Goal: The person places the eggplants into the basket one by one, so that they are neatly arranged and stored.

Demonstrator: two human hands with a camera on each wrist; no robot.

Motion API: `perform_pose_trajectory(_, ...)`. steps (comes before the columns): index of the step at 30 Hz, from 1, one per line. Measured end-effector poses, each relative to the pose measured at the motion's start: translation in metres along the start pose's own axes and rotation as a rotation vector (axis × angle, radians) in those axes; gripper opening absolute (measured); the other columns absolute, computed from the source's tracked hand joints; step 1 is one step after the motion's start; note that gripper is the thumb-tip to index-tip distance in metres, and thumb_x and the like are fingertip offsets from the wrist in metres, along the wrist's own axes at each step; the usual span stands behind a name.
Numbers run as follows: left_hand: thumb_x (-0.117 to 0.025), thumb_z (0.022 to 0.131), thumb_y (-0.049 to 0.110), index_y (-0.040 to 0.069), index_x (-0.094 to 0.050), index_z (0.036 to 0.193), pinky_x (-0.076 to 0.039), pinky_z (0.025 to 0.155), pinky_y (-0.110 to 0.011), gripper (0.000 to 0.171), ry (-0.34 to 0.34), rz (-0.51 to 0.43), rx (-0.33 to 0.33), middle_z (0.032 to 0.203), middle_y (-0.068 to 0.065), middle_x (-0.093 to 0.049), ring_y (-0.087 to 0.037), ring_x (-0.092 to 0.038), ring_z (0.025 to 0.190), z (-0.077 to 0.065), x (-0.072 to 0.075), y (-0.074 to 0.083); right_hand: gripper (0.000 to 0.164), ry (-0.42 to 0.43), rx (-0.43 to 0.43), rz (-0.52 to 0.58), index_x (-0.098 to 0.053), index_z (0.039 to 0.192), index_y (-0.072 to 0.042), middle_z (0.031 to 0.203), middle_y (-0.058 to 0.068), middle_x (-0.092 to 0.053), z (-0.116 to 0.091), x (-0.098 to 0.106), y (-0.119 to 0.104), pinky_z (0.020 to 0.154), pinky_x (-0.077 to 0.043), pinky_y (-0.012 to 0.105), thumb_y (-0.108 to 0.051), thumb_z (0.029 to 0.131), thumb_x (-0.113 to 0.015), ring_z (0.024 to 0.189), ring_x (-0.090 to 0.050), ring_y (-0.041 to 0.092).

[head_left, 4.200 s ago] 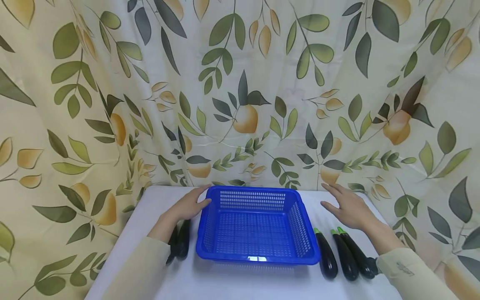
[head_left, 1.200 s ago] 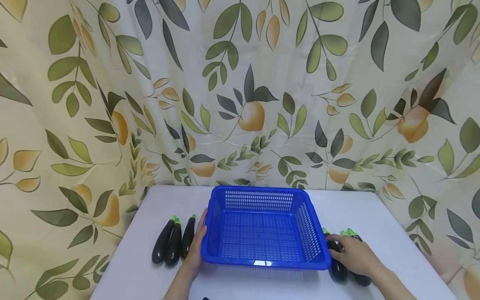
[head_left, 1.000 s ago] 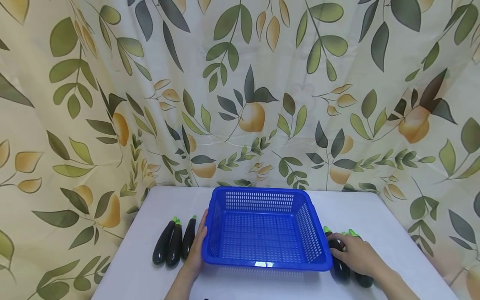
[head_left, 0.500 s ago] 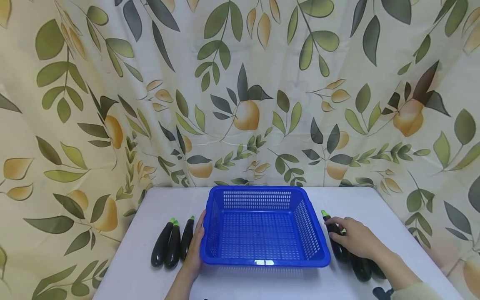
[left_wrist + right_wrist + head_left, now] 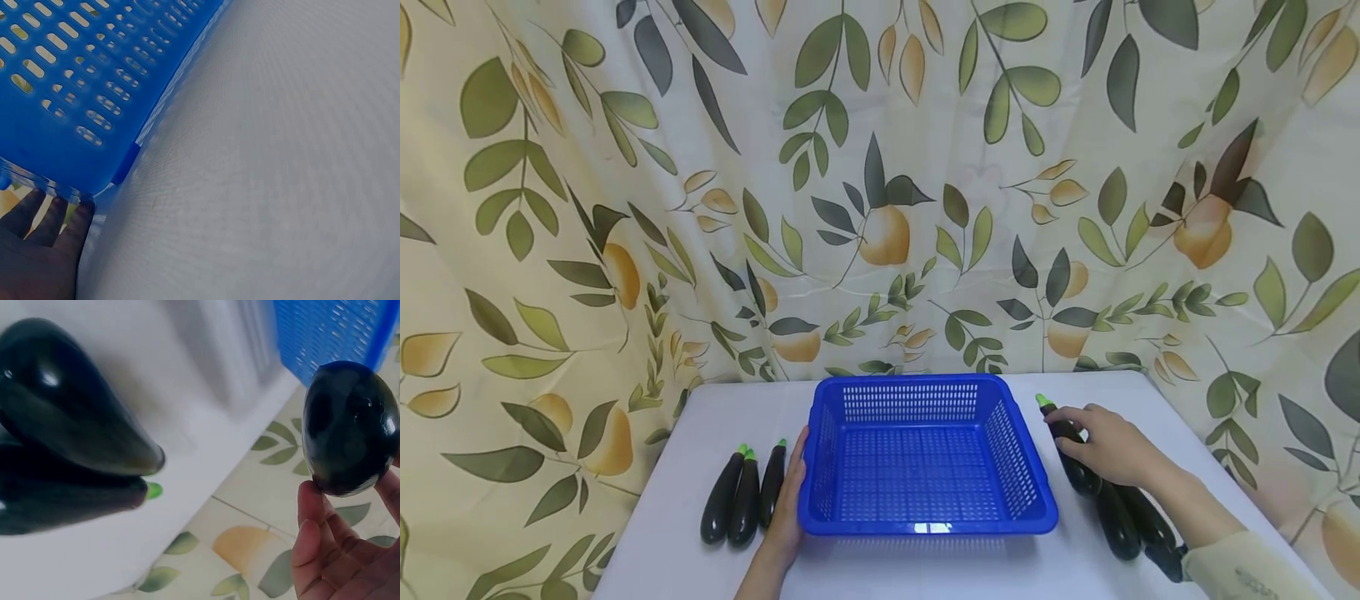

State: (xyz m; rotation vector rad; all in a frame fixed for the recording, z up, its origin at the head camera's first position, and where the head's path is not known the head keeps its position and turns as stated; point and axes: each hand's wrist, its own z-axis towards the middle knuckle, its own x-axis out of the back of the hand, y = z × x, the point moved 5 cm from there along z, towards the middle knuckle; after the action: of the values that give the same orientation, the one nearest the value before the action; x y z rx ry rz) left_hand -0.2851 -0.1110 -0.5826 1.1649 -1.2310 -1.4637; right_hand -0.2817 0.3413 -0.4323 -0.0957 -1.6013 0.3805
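Observation:
A blue plastic basket [image 5: 925, 527] with perforated walls stands in the middle of the white table. My left hand [image 5: 786, 508] rests against its left wall with straight fingers; in the left wrist view the fingertips [image 5: 81, 215] touch the basket's blue side. My right hand [image 5: 1116, 446] grips a dark eggplant [image 5: 1078, 473] with a green stem, to the right of the basket. The right wrist view shows this eggplant [image 5: 350, 428] end-on between thumb and fingers, off the table. Two more eggplants [image 5: 1117, 521] lie below my right hand, partly hidden by the arm.
Three eggplants [image 5: 745, 504] lie side by side on the white table [image 5: 865, 575], left of my left hand. A curtain [image 5: 880, 317] with a leaf and fruit print hangs behind the table and along both sides.
My right hand has gone from above the table to gripping an eggplant, which has since moved up and away from the other two. My left hand has come down to the basket's left side.

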Motion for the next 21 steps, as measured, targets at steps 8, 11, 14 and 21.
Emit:
perform_pose_trajectory(8,-0.021,0.111,0.050,0.043,-0.013,0.165,0.007,0.125,-0.070,0.055,0.000,0.001,-0.005,0.176,0.007,-0.005,-0.030,0.006,0.164,0.000,0.000,0.000,0.037,0.011,0.009,-0.013,-0.069,0.130,-0.012,0.113,0.027,-0.066,0.004,0.014,-0.010,0.072,-0.061,0.052,-0.024,0.095,-0.073,0.093,-0.068,0.037)
perform_pose_trajectory(11,-0.020,0.111,0.050,0.044,-0.013,0.165,0.008,0.125,-0.070,0.054,-0.002,0.000,-0.006,0.176,0.007,-0.005,-0.029,0.006,0.164,0.000,-0.001,0.000,0.037,0.022,0.017,-0.018,-0.069,0.130,-0.012,0.114,0.029,-0.067,0.005,0.017,-0.014,0.075,-0.061,0.057,-0.023,0.095,-0.072,0.097,-0.068,0.041)
perform_pose_trajectory(14,-0.020,0.111,0.049,0.042,-0.012,0.166,0.008,0.124,-0.070,0.055,-0.003,0.005,-0.013,0.176,0.007,-0.005,-0.030,0.006,0.164,0.000,-0.001,0.000,0.037,0.030,0.023,-0.018,-0.068,0.130,-0.012,0.116,0.029,-0.067,0.006,0.020,-0.018,0.076,-0.061,0.059,-0.024,0.095,-0.072,0.100,-0.068,0.044)
perform_pose_trajectory(21,-0.019,0.111,0.048,0.041,-0.011,0.166,0.007,0.124,-0.071,0.056,-0.002,0.012,-0.023,0.176,0.006,-0.005,-0.030,0.005,0.164,-0.001,0.000,0.000,0.037,0.018,0.027,-0.006,-0.069,0.131,-0.012,0.114,0.026,-0.067,0.009,0.024,-0.028,0.074,-0.062,0.052,-0.025,0.096,-0.072,0.095,-0.068,0.036)
